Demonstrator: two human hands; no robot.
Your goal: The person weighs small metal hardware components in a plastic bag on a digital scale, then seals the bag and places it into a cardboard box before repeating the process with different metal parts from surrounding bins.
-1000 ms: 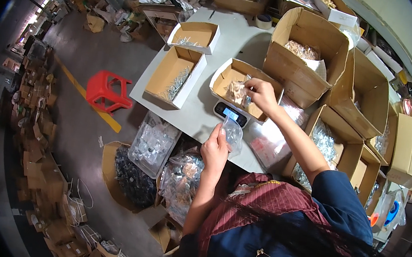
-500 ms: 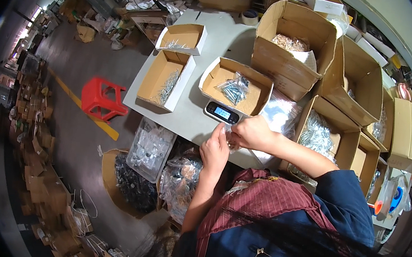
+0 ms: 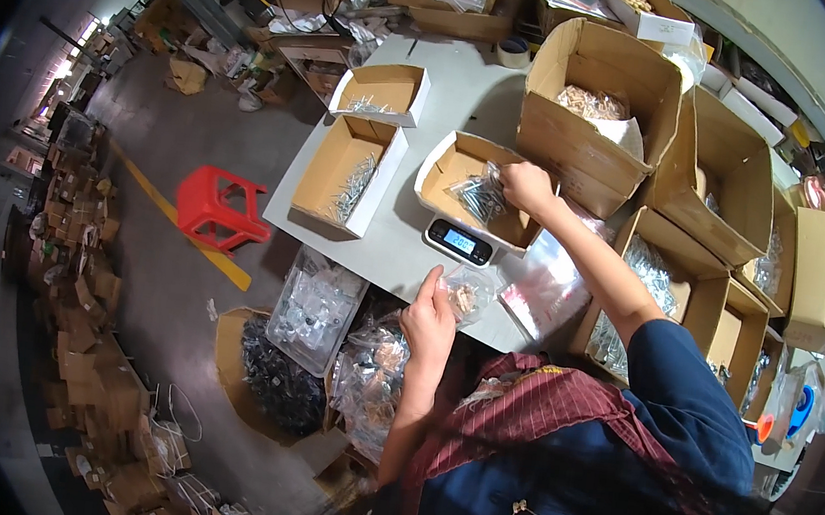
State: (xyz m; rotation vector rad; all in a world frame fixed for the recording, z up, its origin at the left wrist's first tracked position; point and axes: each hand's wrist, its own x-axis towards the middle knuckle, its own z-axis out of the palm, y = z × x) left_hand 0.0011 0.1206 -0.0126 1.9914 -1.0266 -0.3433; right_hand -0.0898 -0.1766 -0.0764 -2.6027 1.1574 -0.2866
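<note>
My left hand (image 3: 428, 330) is closed on the edge of a small clear plastic bag (image 3: 467, 297) with tan pieces in it, just off the near edge of the table. My right hand (image 3: 528, 189) reaches into a shallow cardboard box (image 3: 431, 181), its fingers pinched at the top of a clear bag of screws (image 3: 479, 196) lying inside. That box rests on a small digital scale (image 3: 460, 242) with a lit display. To the right of the scale lie flat clear plastic bags (image 3: 552, 290), partly under my right forearm.
Two shallow boxes of loose screws (image 3: 351, 176) (image 3: 381, 93) stand to the left. Tall cartons (image 3: 597, 126) and open boxes of bagged hardware (image 3: 647, 272) line the right side. A red stool (image 3: 221, 209) stands on the floor; below the table edge is a clear tub (image 3: 316, 300).
My right hand has left the small bag by my left hand and moved forward into the box on the scale. The small bag now shows beside my left hand. The view has shifted slightly.
</note>
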